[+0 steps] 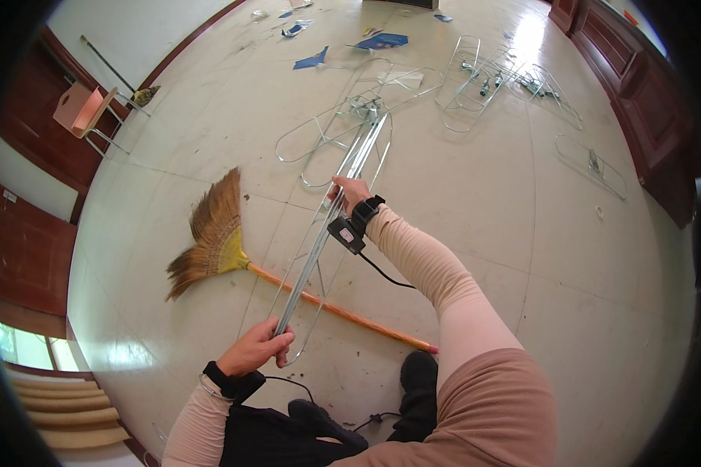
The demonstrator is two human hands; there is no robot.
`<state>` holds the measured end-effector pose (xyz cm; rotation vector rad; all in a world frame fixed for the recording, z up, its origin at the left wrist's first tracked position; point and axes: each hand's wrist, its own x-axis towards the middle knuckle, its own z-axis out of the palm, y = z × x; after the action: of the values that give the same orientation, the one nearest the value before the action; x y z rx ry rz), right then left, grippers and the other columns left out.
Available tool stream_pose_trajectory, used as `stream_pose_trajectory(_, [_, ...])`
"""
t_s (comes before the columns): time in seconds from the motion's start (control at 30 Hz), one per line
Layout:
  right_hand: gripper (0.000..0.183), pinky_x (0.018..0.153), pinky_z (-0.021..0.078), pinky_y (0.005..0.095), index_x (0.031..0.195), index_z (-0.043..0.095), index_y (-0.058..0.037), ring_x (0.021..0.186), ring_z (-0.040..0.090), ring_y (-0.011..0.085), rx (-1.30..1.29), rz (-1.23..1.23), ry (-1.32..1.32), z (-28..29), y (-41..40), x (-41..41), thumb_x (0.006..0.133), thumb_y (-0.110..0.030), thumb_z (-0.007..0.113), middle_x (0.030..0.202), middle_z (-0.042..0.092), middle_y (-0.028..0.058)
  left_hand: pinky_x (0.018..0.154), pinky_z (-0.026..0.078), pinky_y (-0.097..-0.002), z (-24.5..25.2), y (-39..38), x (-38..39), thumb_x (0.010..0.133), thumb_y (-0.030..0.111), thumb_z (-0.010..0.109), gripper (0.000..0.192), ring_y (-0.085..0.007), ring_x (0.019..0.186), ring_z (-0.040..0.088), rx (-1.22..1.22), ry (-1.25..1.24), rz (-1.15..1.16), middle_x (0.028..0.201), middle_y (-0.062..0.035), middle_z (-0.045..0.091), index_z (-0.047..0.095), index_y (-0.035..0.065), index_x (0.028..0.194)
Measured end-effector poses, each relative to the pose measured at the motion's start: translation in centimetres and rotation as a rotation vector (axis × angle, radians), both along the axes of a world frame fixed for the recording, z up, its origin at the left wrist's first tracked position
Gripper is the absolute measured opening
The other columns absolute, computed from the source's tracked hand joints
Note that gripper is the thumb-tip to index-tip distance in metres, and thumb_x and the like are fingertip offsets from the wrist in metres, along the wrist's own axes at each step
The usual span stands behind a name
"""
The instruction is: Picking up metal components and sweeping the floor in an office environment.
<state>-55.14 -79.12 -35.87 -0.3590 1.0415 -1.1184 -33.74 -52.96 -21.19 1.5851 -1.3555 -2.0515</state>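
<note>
Above the floor, both hands hold a bundle of long silvery metal wire frames (312, 257) at a slant. My left hand (257, 348) is closed around the near, lower end of it. Farther up, my right hand (350, 194) grips the same bundle, its fingers partly hidden behind the rods. Looped wire ends and a metal clamp-like fitting (372, 111) show at the far end. Some loops there overlap, so I cannot tell which belong to the held bundle and which lie on the floor. A broom (216, 245) with a wooden handle lies beneath the bundle.
Several more wire frames (473, 84) lie on the tiled floor ahead, one apart at the right (593, 166). Torn blue packaging (382, 41) is scattered farther off. A pink chair (84, 111) stands left, and a dark red wooden counter (648, 93) lines the right.
</note>
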Motion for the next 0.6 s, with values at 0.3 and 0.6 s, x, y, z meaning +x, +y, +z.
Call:
stream_pose_trajectory(0.3, [0.011,0.049,0.0452,0.0359,0.079,0.046,-0.0048,0.051,0.051,0.0204,0.093,-0.076,-0.065,0.2,1.6,0.7,0.082,-0.014,0.049,0.059,0.047,0.0053,0.055,0.047,-0.0243,-0.6,0.0,1.8,0.091,0.017,0.051,0.018,-0.0117,0.058,0.057,-0.025,-0.068,-0.038,0.069,-0.0021,0.051,0.047,0.001,0.097])
stream_pose_trajectory(0.6, [0.017,0.05,0.0455,0.033,0.089,0.046,-0.0003,0.055,0.056,0.0215,0.153,-0.004,-0.106,1.0,3.7,0.7,0.081,-0.015,0.05,0.066,0.051,0.0073,0.051,0.044,-0.0247,-4.4,-0.8,5.0,0.083,0.012,0.056,0.028,-0.012,0.053,0.055,-0.196,-0.245,0.123,0.064,-0.0046,0.055,0.049,-0.0021,0.106])
